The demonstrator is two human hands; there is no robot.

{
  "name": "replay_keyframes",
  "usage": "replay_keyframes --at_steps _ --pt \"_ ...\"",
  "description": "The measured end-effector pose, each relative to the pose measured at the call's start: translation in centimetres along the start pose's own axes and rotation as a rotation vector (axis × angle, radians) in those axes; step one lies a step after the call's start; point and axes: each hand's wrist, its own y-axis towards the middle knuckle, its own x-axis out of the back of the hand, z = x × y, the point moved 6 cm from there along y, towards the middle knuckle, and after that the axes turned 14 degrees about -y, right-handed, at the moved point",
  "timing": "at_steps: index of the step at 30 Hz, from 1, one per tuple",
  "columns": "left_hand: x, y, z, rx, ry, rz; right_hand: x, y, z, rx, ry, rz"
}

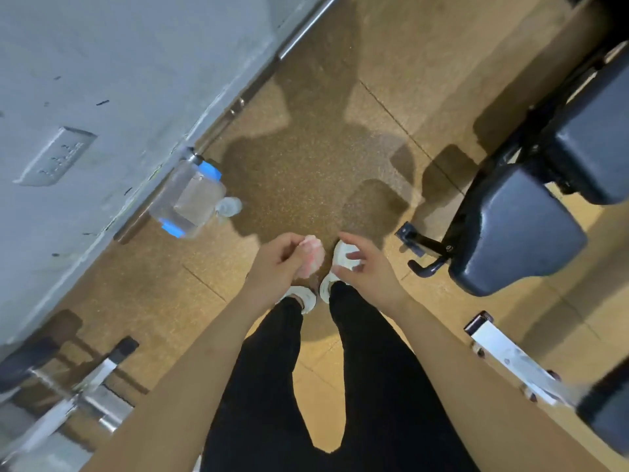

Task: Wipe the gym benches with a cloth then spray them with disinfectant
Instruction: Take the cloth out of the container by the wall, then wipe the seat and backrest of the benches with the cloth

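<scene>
Brown, speckled flooring (306, 148) fills the middle of the head view, which looks straight down past both bare forearms at the person's black trousers (272, 386) and white shoes (303, 298). The left hand (275, 264) is held out over the feet with its fingers curled round a bunched pink-and-white cloth (311, 257), which sticks out past the knuckles toward the other hand. The right hand (367, 267) hangs just beside it, not touching the cloth, with the fingers loosely spread and slightly bent and nothing in them. To the right stands a bench (510, 233) with dark padded cushions set end to end, a second cushion (592, 155) behind the nearer one, and a black metal foot (425, 247) reaching out over the floor toward the person; both hands are well apart from it. On the left a grey wall (85, 80) carries a raised rectangular plate (54, 158), and a metal bar (306, 28) lies along its base. Against the wall stands a clear bottle (187, 199) with blue patches, blurred; whether it holds the disinfectant cannot be told. At the lower left is a blurred steel frame (85, 396), and at the lower right a white frame piece (510, 356) with a dark end cap.
</scene>
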Motion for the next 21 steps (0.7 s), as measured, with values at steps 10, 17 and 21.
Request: replay_keyframes --at_steps 10,17,21 --pt "-15.4 5.1 -3.3 0.038 0.258 0.394 11.7 -2.1 -7.4 0.016 0.343 -0.227" --pt "-22.5 10.8 -2.5 0.041 0.944 0.732 13.2 -5.3 -14.6 -0.246 0.723 -0.429" --pt "-25.5 14.0 -2.8 0.072 1.064 0.814 13.7 -7.0 -18.9 -0.419 0.986 -0.667"
